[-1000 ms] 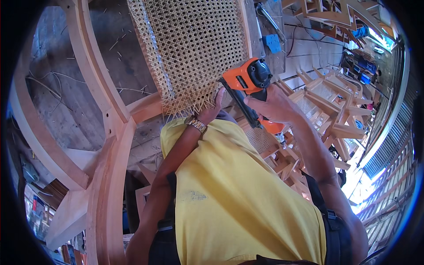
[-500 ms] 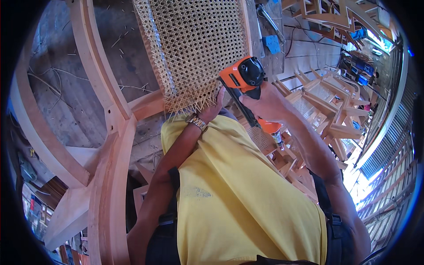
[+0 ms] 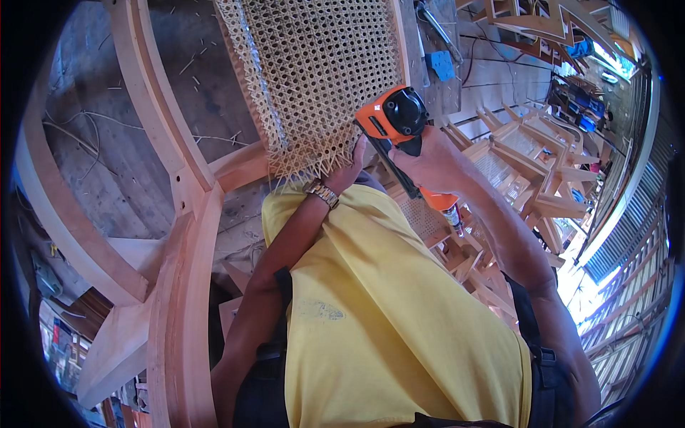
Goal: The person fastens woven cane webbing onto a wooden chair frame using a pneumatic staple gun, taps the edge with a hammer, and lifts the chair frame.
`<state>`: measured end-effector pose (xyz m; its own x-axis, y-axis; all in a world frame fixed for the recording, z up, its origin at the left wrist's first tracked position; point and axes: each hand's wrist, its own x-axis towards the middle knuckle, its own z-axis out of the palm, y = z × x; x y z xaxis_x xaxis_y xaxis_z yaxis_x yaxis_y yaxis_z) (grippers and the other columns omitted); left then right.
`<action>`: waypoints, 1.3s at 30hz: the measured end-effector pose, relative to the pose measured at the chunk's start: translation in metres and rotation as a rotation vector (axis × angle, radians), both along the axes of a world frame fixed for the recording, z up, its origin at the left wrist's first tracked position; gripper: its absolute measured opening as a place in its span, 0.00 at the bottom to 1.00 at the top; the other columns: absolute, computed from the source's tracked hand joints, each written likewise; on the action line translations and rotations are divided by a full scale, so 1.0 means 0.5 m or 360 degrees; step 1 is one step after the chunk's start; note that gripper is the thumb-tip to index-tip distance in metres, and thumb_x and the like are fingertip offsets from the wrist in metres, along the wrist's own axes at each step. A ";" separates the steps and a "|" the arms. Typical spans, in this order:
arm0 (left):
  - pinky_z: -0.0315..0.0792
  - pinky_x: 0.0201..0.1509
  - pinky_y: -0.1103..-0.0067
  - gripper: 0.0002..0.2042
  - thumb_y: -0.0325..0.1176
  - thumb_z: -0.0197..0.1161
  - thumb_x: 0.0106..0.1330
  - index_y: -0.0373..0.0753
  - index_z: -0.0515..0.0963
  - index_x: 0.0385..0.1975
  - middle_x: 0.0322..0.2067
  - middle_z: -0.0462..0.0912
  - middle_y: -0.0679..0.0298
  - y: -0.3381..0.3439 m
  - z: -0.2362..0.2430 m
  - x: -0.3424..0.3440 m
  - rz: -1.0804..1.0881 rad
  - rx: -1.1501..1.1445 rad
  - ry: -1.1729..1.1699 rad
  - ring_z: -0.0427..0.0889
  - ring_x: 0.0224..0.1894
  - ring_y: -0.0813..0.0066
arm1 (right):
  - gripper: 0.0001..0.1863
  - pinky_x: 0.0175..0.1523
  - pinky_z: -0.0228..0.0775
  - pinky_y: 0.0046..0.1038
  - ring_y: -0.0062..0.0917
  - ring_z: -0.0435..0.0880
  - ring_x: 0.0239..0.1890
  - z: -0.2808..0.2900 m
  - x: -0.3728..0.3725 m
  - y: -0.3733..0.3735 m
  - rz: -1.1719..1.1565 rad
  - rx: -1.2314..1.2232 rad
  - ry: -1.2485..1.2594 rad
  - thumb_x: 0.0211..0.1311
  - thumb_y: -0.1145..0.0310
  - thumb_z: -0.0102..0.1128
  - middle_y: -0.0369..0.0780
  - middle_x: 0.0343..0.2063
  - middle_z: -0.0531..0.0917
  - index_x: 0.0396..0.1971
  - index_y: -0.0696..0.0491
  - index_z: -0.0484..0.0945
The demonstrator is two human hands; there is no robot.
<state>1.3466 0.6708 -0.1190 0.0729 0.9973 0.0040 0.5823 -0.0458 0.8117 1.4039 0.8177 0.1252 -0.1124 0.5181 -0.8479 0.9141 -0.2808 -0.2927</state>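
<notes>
Power tool (image 3: 384, 120) orange-black; cane webbing (image 3: 325, 78) straw-coloured, hole-patterned; watch (image 3: 324, 193) perhaps gold-silver.

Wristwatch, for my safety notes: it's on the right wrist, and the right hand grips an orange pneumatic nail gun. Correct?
No: the head view shows the wristwatch on the left wrist; the right hand does grip the pneumatic nail gun.

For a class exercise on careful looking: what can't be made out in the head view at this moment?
All in the head view:
- Far end of the cane sheet: cut off by the top edge.
- Trigger finger of the right grip: hidden by hand and orange tool.
- Left grip: most fingers hidden, seemingly beneath the cane.
- Wooden frames, right: too small and crowded to count.
</notes>
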 end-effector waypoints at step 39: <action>0.62 0.62 0.74 0.30 0.56 0.38 0.74 0.44 0.52 0.70 0.59 0.70 0.55 0.019 0.161 -0.114 0.0201 -0.1463 -0.1071 0.71 0.59 0.64 | 0.22 0.23 0.68 0.21 0.14 0.73 0.15 0.024 -0.020 -0.017 -0.0458 -0.0198 0.0134 0.58 0.66 0.60 0.31 0.16 0.74 0.53 0.54 0.71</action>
<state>1.2898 0.6804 -0.0383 0.2312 0.6434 -0.7298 -0.0242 0.7537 0.6568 1.3940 0.8090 0.1370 -0.0486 0.4319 -0.9006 0.7659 -0.5626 -0.3112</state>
